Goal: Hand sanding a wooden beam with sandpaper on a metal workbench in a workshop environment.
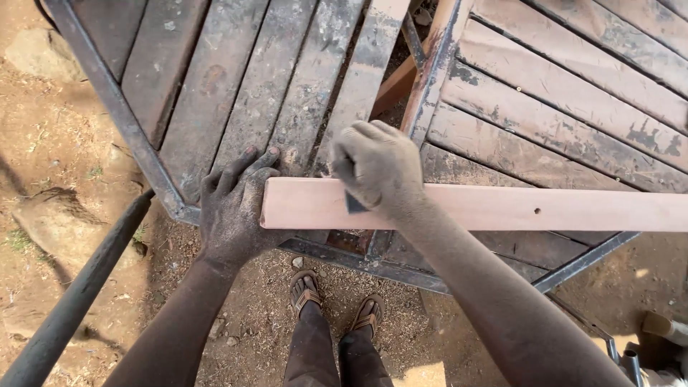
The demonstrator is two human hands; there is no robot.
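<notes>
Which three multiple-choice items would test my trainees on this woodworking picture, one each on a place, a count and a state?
1. Where does the pale plank lie?
A. across the slatted table
B. on the ground
C. against a wall

2. How many holes show in the plank's top face?
A. none
B. one
C. four

3. What is the left hand doing?
A. hanging free
B. gripping a hammer
C. pressing flat at the plank's end

Answers: 1 A, it spans the table's metal frame; 2 B, one small dark hole shows towards the right; 3 C, fingers are spread on the slats while the right hand presses a dark piece onto the plank.
</notes>
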